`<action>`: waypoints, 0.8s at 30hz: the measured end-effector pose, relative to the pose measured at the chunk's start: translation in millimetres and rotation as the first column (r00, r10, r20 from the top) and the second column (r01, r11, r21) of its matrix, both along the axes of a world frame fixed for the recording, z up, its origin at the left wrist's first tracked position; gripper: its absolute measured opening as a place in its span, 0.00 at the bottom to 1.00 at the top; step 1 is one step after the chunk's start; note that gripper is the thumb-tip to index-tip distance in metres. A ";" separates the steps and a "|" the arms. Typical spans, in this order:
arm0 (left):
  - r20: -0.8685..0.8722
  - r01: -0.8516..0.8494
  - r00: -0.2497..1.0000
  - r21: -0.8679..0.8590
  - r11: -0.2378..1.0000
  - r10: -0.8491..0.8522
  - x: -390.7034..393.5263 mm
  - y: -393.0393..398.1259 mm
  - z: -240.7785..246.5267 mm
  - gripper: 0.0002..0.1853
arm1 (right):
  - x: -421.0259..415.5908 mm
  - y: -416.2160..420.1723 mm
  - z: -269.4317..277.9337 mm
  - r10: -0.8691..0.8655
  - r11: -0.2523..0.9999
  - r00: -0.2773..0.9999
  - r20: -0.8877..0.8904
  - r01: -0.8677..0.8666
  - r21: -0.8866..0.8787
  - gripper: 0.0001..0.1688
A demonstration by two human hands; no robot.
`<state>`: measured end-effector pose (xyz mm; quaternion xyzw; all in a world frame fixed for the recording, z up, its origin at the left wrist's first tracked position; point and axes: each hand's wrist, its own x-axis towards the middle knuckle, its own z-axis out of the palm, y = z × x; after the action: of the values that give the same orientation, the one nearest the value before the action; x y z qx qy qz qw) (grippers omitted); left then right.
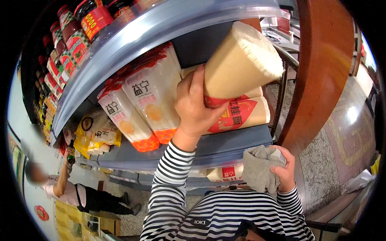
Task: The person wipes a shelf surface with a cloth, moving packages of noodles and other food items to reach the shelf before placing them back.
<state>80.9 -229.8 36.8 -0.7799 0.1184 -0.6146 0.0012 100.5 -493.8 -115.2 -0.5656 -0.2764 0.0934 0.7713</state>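
Note:
My left hand (194,104) grips a thick roll of dried noodles (238,64) wrapped in tan paper with a red band. The roll is raised and tilted over the shelf, its pale noodle ends facing up and right. Beneath it, more paper-wrapped noodles (245,116) with a red printed label lie on the dark shelf (238,138). Down at the right, in front of the shelf edge, my right hand (285,168) holds a bunched grey cloth (260,168). Clear packs of white dried noodles (152,99) with red and orange ends rest left of my left hand.
Sauce bottles (72,36) and a red-labelled jar (93,19) line the upper shelf behind a clear edge strip (126,42). A yellow food bag (98,134) lies farther left. A wooden post (319,72) rises at right. Another person (68,192) holds a bottle (71,156) at the shelves.

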 end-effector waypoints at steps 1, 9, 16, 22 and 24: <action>0.050 0.016 0.999 -0.015 1.000 -0.015 -8.2 1.2 -4.4 0.50 | 0.0 1.7 0.2 0.006 1.000 1.000 0.015 -0.006 -0.018 0.33; 0.155 -0.009 0.988 0.008 1.000 0.007 -70.8 22.5 -34.5 0.52 | -6.8 20.4 1.7 0.054 0.998 0.998 0.017 -0.054 -0.010 0.33; 0.243 -0.147 0.962 0.076 0.986 0.125 -123.4 32.2 -31.3 0.43 | -12.2 35.9 6.8 0.065 0.998 0.986 0.156 -0.063 -0.019 0.34; 0.167 -0.236 0.964 0.166 0.957 0.208 -171.4 64.9 -27.2 0.41 | -25.4 59.3 25.9 -0.015 0.999 0.972 0.234 0.004 0.046 0.35; 0.169 -0.321 0.942 0.214 0.923 0.289 -188.6 78.3 -29.6 0.33 | -33.2 66.4 45.6 -0.066 0.997 0.962 0.267 0.052 0.060 0.35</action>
<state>-107.7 -151.5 7.2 -0.7400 0.0677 -0.6390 0.1985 67.2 -427.4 -69.6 -0.5604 -0.3637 -0.0144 0.7439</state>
